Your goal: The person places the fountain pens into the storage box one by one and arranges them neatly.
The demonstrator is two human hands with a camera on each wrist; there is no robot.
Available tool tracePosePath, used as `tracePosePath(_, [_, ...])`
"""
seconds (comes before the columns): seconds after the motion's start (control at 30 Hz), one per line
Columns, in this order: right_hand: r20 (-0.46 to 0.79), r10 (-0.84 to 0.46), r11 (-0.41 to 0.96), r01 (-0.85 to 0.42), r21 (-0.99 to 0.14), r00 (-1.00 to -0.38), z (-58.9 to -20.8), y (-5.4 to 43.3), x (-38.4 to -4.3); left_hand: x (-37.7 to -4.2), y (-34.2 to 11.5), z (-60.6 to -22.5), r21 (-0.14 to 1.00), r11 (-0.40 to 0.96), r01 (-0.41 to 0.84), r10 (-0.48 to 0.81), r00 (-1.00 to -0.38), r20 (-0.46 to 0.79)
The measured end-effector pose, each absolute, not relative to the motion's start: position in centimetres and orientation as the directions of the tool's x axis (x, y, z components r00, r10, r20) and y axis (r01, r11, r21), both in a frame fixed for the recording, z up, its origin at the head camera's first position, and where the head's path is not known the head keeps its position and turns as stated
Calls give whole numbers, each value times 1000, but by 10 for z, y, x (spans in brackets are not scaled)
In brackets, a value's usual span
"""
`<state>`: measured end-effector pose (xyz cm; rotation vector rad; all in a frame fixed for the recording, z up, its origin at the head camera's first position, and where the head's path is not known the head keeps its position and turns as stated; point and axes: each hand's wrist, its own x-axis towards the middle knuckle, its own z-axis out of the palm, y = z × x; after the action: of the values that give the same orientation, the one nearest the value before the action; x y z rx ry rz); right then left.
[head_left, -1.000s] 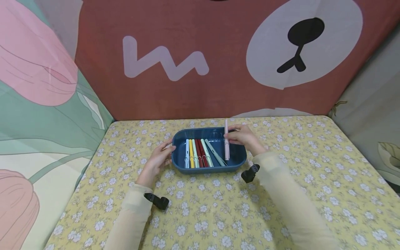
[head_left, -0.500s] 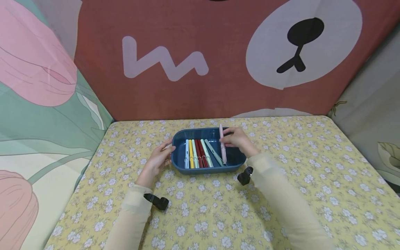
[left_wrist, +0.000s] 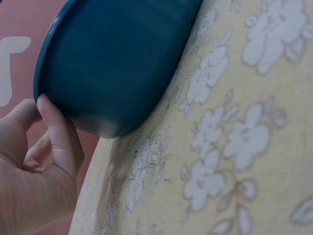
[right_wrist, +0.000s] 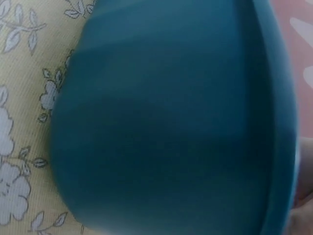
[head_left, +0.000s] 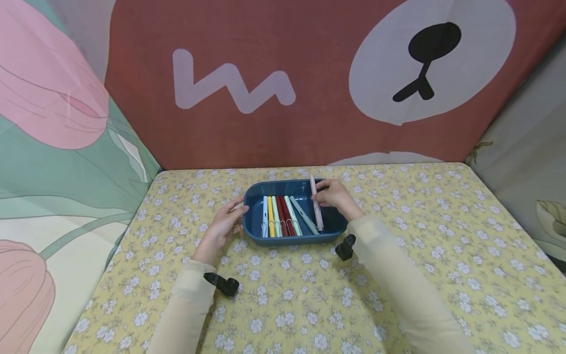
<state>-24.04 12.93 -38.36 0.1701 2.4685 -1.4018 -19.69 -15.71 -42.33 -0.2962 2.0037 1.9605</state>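
Note:
A blue, oval plastic bin (head_left: pixel 283 242) stands on the table and fills much of both wrist views. My left hand (head_left: pixel 222 225) grips its left end; in the left wrist view the thumb and fingers pinch the rim. Between thumb and fingers, my right hand (head_left: pixel 339 197) holds a pale pink pen (head_left: pixel 317 214), tilted, its lower end down inside the bin's right part. Left of it lies a slanted grey-green pen (head_left: pixel 305 216). A row of several pens follows: pale blue (head_left: pixel 265 219), yellow (head_left: pixel 271 217), mint and dark red. In the right wrist view the bin wall hides most of the right hand.
The table wears a yellow flowered cloth (head_left: pixel 283 305). A red-brown cloth wall (head_left: pixel 265 137) with a bear print rises behind the bin. Printed drapes hang at the left (head_left: pixel 48 177) and right (head_left: pixel 526 147). A small black camera sits on each wrist.
My right hand has moved left and lowered the pink pen into the bin, close to the grey-green pen. The left hand and the bin have stayed in place.

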Motion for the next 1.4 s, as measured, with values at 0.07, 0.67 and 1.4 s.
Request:
tracePosePath(0.07, [-300, -34, 545, 234, -805, -953, -384, 129, -241, -198, -157, -423, 928, 31, -370, 78, -925, -371])
tracePosePath(0.67, [-310, -5, 568, 252, -783, -951, -391, 119, -239, -189, -153, -403, 919, 19, -393, 96, -915, -393])
tracePosePath(1.4, [-423, -43, 444, 362, -820, -905, -402, 116, -232, -198, -157, -428, 941, 15, -337, 99, -936, -337])
